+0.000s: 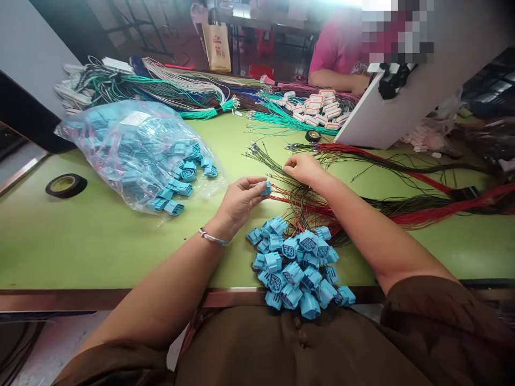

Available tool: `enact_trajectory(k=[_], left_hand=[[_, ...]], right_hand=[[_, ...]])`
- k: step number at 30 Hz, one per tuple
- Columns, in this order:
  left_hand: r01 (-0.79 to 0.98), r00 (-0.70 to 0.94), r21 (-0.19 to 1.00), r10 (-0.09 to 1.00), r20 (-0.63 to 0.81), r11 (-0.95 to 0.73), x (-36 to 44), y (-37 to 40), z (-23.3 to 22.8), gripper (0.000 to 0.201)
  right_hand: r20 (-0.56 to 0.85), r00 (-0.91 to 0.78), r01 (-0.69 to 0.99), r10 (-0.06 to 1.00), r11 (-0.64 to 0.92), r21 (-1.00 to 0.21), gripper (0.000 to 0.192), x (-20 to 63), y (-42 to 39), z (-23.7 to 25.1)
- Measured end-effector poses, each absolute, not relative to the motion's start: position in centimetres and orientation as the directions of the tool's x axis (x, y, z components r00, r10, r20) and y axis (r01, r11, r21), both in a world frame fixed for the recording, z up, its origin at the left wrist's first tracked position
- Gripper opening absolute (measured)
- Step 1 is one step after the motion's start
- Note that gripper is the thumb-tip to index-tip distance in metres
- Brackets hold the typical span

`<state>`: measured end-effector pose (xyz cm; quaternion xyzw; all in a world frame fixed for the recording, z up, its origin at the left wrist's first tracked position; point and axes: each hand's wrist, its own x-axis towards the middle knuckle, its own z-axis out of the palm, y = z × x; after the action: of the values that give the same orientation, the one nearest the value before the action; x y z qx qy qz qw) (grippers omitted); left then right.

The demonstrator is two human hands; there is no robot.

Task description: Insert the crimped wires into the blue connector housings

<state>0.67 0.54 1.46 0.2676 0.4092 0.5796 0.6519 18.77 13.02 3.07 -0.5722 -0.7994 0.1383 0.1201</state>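
My left hand (236,206) pinches a small blue connector housing (266,188) between thumb and fingers. Red wires (284,199) run from its right side toward the bundle. Just to the right, my right hand (304,168) has its fingertips closed on a black wire, among black wires (263,156) with metal terminals at their ends. Its fingertips partly hide the wire. Closer to my body, a heap of blue connectors (292,273) lies at the table edge, with wires running out behind it.
A clear plastic bag (116,145) spills blue connectors at left, behind a roll of black tape (66,185). Teal and white wire bundles (169,88) and white connectors (325,107) lie at the back. A white panel (374,112) stands right; beyond sits a person in a pink sleeve (328,53).
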Motion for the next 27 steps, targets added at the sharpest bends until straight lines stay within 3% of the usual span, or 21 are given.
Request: enact_trajectory(k=[2, 5, 9, 13, 19, 24, 27], left_hand=[[-0.546, 0.011, 0.815, 0.974, -0.226, 0.195, 0.7, 0.5, 1.3, 0.035], [-0.555, 0.028, 0.804, 0.970, -0.239, 0.214, 0.7, 0.5, 1.3, 0.032], [-0.562, 0.028, 0.796, 0.966, -0.256, 0.227, 0.6, 0.6, 1.3, 0.029], [-0.573, 0.043, 0.783, 0.964, -0.264, 0.240, 0.6, 0.6, 1.3, 0.026], [-0.579, 0.043, 0.780, 0.964, -0.262, 0.238, 0.5, 0.8, 1.0, 0.028], [-0.569, 0.039, 0.784, 0.960, -0.276, 0.249, 0.4, 0.9, 1.0, 0.030], [-0.572, 0.038, 0.782, 0.960, -0.276, 0.247, 0.4, 0.9, 0.9, 0.028]], right_hand=[[-0.009, -0.327, 0.906, 0.945, 0.311, -0.286, 0.025, 17.6, 14.1, 2.5], [0.042, -0.343, 0.913, 0.938, 0.344, -0.218, 0.028, 15.1, 14.7, 2.0], [-0.011, -0.312, 0.942, 0.950, 0.308, -0.134, 0.022, 12.6, 15.3, 2.2], [-0.076, -0.313, 0.933, 0.947, 0.291, -0.211, 0.018, 13.2, 16.5, 3.1], [0.096, -0.387, 0.896, 0.917, 0.399, -0.197, 0.017, 14.7, 16.6, 5.1], [0.083, -0.444, 0.827, 0.892, 0.444, -0.346, 0.016, 13.5, 14.7, 6.1], [0.025, -0.429, 0.768, 0.903, 0.379, -0.516, 0.017, 12.5, 13.6, 6.5]])
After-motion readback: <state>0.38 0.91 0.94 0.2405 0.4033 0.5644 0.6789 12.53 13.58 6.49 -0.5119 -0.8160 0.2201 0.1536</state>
